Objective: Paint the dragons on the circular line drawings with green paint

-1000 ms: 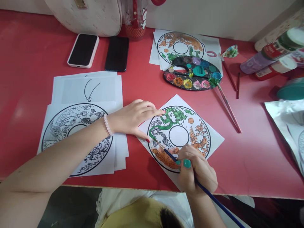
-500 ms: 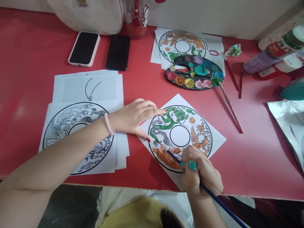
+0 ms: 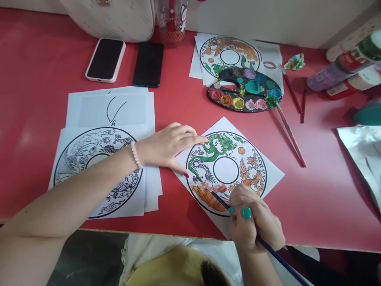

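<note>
A white sheet [image 3: 269, 174] with a ring-shaped printed drawing lies turned cornerwise before me. Its dragon [image 3: 212, 149] is partly green, and the animals at the bottom and right are orange. My left hand [image 3: 171, 145] rests with fingers spread, thumb and fingertips on the sheet's left edge. In my right hand [image 3: 254, 220] is a blue-handled paintbrush [image 3: 219, 198], gripped between thumb and fingers. The brush tip touches the paper at the dragon's lower tail. Further back sits a black paint palette [image 3: 216, 102] with several coloured wells; a second paintbrush [image 3: 291, 135] leans on its right end.
Uncoloured printed sheets [image 3: 150, 174] lie under my left forearm. Two phones [image 3: 105, 59], a pale bag [image 3: 119, 20] and a clear cup [image 3: 172, 33] stand behind. Another painted sheet [image 3: 196, 61] is partly under the palette. Paint bottles [image 3: 326, 77] and a silvery packet [image 3: 357, 147] are at right.
My right hand has shifted slightly right and down with the paintbrush, whose tip stays near the dragon's tail. My left hand stays in place on the sheet.
</note>
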The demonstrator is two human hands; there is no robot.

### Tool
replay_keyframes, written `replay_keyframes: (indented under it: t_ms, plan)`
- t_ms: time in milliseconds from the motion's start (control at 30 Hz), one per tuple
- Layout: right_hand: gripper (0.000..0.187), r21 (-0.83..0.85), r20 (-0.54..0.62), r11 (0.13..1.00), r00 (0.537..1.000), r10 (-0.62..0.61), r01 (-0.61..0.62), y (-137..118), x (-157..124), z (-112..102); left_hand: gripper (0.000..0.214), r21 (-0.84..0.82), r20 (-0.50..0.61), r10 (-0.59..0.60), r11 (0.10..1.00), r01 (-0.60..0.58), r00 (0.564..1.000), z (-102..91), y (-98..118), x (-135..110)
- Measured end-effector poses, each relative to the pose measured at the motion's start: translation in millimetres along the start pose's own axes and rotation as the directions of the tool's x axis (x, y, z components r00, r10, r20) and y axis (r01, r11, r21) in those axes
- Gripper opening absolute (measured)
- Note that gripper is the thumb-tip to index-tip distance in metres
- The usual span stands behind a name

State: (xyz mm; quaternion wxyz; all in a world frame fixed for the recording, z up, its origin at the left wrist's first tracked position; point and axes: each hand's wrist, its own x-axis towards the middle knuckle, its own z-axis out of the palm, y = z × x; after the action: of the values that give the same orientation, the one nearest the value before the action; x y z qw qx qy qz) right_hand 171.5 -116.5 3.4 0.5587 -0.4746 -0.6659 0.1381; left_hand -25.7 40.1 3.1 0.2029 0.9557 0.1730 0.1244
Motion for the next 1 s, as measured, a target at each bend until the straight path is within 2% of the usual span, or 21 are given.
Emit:
replay_keyframes:
  t_ms: [800,1000]
  plan:
    - [0.025,0.02,0.004,1.0,1.0,-0.011,0.011,-0.7,0.6,-1.8,0.085,-0.015,0.002,-0.008,1.0,0.008,1.0,-0.2,0.2,0.3]
    - [0.023,0.028,-0.029,0.999,0.999,-0.022,0.022,-1.0,0.8,-1.7,0.085,0.001,0.006,-0.008,1.0,0.008,1.0,0.2,-0.1,-0.4]
